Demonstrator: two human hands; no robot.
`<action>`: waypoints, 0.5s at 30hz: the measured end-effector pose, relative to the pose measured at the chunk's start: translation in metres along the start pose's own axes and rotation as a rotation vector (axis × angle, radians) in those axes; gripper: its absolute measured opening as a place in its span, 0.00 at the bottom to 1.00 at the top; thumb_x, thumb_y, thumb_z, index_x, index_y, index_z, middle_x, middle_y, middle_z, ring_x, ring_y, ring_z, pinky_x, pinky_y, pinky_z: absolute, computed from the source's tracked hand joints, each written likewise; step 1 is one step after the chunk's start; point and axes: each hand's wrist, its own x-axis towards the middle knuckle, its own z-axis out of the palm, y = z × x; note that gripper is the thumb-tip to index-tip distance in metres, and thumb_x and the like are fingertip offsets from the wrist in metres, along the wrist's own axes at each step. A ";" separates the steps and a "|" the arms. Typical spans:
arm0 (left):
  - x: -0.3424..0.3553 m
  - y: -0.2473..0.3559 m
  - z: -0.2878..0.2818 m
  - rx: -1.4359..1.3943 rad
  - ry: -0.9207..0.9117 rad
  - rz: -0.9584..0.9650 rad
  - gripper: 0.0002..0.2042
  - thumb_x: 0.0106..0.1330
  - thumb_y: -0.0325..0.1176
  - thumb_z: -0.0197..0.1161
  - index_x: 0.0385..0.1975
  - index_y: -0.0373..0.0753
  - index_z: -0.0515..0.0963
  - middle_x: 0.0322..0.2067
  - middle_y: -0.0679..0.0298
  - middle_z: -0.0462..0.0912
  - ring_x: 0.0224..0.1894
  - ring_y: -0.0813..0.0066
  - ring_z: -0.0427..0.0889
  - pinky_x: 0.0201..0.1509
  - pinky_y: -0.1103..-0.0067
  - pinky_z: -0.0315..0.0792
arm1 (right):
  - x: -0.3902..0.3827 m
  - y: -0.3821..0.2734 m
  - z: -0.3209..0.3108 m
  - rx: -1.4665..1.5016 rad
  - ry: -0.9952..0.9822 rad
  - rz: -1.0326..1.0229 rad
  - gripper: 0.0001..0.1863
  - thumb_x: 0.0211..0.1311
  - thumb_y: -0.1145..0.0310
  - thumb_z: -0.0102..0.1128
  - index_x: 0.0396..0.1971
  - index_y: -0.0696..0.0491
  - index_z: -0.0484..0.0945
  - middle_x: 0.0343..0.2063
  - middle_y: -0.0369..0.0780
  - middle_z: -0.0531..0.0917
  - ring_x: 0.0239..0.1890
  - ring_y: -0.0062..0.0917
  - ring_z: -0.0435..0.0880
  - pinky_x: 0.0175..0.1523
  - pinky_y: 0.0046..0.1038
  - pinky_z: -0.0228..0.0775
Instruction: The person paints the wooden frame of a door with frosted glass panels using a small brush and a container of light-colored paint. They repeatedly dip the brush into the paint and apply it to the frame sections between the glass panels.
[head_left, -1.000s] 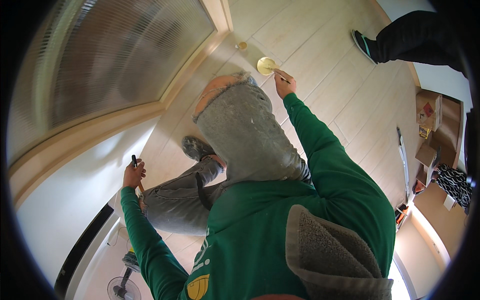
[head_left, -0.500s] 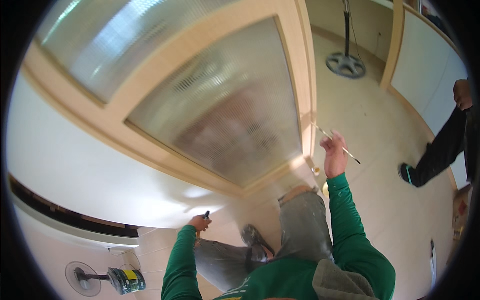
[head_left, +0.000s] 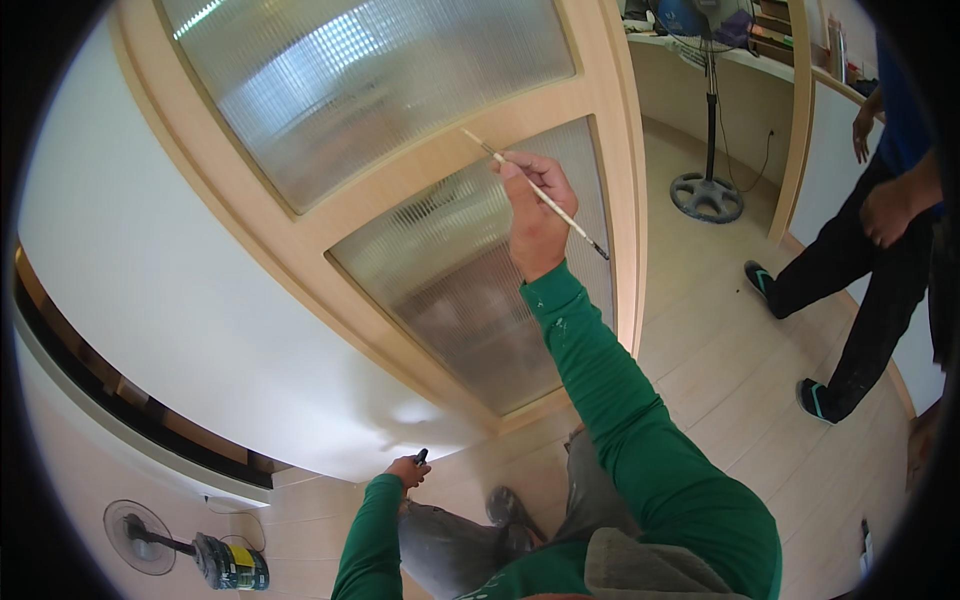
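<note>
My right hand (head_left: 540,205) pinches a slim artist's paintbrush (head_left: 568,219) with a pale handle and a dark rear end. Its fine tip points up and left, over the light wooden crossbar (head_left: 430,160) between two ribbed glass panes of a door; whether the tip touches the wood, I cannot tell. Low on the left, my left hand (head_left: 407,470) is closed round a small black flashlight-like object (head_left: 421,456), beside the foot of a white panel (head_left: 200,260). A bright patch and soft shadows lie on the panel there.
On the right stands another person (head_left: 890,240) in dark trousers and slippers, hands hanging. A pedestal fan (head_left: 706,197) stands behind, by a counter. At lower left are a small fan (head_left: 140,537) and a dark tub with a yellow label (head_left: 230,562). A grey cloth (head_left: 650,570) hangs on me.
My right hand has moved up and left with the paintbrush, from the door's lower right edge to its crossbar. The view has shifted, showing more of the other person. My left hand keeps its hold.
</note>
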 end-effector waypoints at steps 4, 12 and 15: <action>-0.005 0.005 -0.002 -0.035 -0.024 -0.016 0.22 0.69 0.49 0.65 0.46 0.33 0.82 0.33 0.59 0.89 0.30 0.72 0.87 0.37 0.73 0.83 | -0.007 0.009 0.008 0.001 -0.030 -0.022 0.09 0.71 0.73 0.64 0.47 0.59 0.81 0.40 0.41 0.89 0.42 0.17 0.84 0.52 0.19 0.73; 0.000 0.001 -0.003 -0.024 -0.041 -0.001 0.22 0.71 0.50 0.64 0.50 0.35 0.80 0.36 0.58 0.89 0.33 0.69 0.87 0.38 0.70 0.83 | -0.007 0.016 0.017 -0.050 -0.059 -0.056 0.08 0.69 0.75 0.65 0.45 0.60 0.81 0.41 0.40 0.86 0.45 0.23 0.85 0.52 0.24 0.75; 0.004 -0.005 -0.002 -0.034 -0.039 0.004 0.22 0.71 0.50 0.64 0.50 0.34 0.80 0.36 0.57 0.89 0.33 0.69 0.87 0.39 0.70 0.83 | -0.006 0.015 0.020 -0.069 -0.068 -0.065 0.08 0.69 0.76 0.65 0.45 0.60 0.81 0.41 0.40 0.86 0.45 0.23 0.85 0.52 0.24 0.75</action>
